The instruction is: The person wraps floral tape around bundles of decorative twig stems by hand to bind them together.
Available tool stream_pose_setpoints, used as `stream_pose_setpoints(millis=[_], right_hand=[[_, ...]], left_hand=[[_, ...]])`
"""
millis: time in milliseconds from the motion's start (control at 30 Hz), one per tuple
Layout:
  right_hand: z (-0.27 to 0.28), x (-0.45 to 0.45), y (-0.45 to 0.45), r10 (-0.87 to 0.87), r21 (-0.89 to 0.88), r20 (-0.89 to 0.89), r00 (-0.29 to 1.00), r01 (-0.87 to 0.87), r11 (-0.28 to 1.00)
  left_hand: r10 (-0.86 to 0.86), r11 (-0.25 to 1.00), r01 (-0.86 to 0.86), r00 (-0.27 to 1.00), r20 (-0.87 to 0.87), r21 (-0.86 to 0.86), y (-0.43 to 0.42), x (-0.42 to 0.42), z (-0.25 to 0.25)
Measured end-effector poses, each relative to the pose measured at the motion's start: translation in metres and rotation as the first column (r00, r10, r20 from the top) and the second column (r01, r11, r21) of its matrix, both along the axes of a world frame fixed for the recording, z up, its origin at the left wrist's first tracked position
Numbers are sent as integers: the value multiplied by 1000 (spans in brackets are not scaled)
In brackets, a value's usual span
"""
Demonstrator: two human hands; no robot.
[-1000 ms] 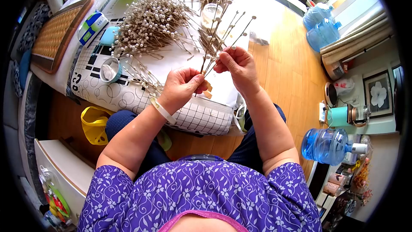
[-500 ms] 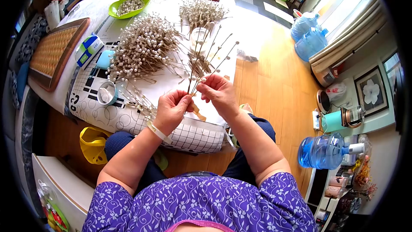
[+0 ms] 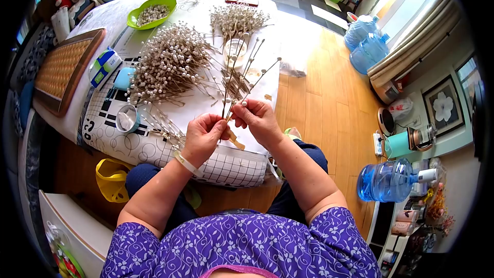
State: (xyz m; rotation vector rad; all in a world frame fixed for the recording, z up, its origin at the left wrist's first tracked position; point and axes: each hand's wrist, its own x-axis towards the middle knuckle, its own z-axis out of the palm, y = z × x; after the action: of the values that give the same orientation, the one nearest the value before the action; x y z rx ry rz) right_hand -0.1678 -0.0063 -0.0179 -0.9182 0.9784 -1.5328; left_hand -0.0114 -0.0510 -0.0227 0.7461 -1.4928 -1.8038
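Note:
My left hand, a pale band at its wrist, pinches the lower ends of several thin brown twigs with small buds, which fan upward above the table. Close beside it, my right hand has thumb and fingers pressed together on a small white bud against the twigs; its stem is mostly hidden by the fingers. A large heap of white-budded dried stems lies left of the hands. Farther back is a second bunch, near a white round container. A few loose stems lie beside my left hand.
A green bowl of loose buds stands at the back left. A light-blue tub, a blue box and a tissue pack are on the table's left. Water bottles stand on the right. A yellow basket is below left.
The view has shifted slightly. My right hand has come a little closer to my left, and its fingers now press on the bud at the twigs. My left hand keeps its pinch.

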Motion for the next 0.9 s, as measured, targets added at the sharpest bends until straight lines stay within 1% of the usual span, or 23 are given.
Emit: stream_pose_setpoints(millis=[33,100,167,233,267,300,400,533,600,767,833,900], right_hand=[[-1,-1,0,28,-13,35,999,-27,1000],[-1,-3,-1,41,-15,28,999,-41,999],[0,-4,1,55,-11,27,998,-55,998],[6,-8,2,22,4,-83,996,-22,1000],[8,-11,3,-17,11,-87,996,18,1000],[5,-15,1,-71,-20,-69,995,70,997],[7,-22,-1,-179,12,-113,977,182,983],[9,-24,-1,-174,-9,-96,980,174,985],[9,-26,0,-181,-52,-202,962,174,983],[11,-27,2,-175,-63,-180,968,167,984],[11,-28,2,-154,-51,-127,980,149,988],[7,-29,1,-165,-68,-117,979,158,985]], left_hand=[[-3,1000,3,1000,-2,-3,0,0,1],[-24,999,25,999,-21,39,1,0,2],[-16,1000,16,1000,-14,13,1,0,1],[-6,1000,6,1000,-3,-9,1,-1,0],[-1,1000,1,1000,-8,3,1,-1,0],[6,1000,-5,1000,-13,16,2,0,0],[-17,1000,17,1000,3,6,0,1,-2],[-25,999,26,999,34,-27,0,0,-1],[-24,999,25,999,38,-26,1,0,0],[-64,998,65,998,11,-17,2,0,-1],[-74,997,75,997,15,-21,3,1,1],[-84,996,84,996,7,-6,4,1,1]])
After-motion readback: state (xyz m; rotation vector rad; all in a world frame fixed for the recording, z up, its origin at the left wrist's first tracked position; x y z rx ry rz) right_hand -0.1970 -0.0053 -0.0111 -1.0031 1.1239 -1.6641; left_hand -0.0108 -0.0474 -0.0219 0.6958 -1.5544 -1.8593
